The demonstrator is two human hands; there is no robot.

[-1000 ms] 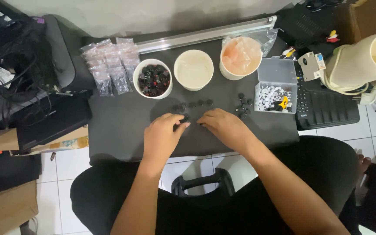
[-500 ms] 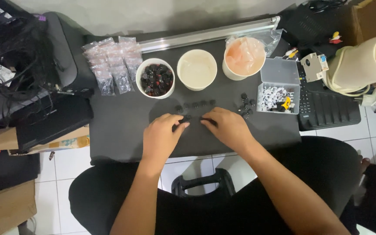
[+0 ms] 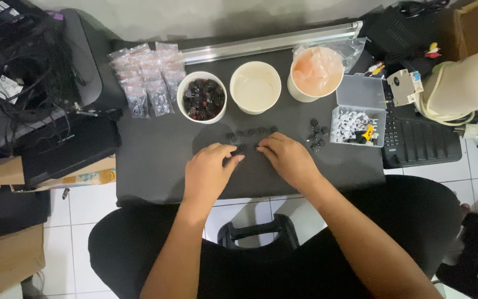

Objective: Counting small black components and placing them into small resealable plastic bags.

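My left hand [image 3: 208,173] and my right hand [image 3: 289,159] rest close together on a dark mat [image 3: 156,166], fingertips nearly meeting over a small black part [image 3: 243,148]. Whether either hand pinches that part is too small to tell. A short row of small black parts [image 3: 252,132] lies just beyond my fingers. Behind it stands a white cup of dark parts [image 3: 202,98], an empty white cup [image 3: 255,87] and a cup holding a pinkish bag [image 3: 316,72].
A clear plastic box [image 3: 357,117] with small white and yellow pieces sits right, loose black parts [image 3: 317,134] beside it. Small clear bags [image 3: 146,77] lie at the back left. A metal rail [image 3: 272,42], black electronics [image 3: 40,94] and a keyboard [image 3: 416,138] border the mat.
Both hands stay over the same spot near the mat's middle; my fingers have shifted slightly around the small black part. The view has drifted a little.
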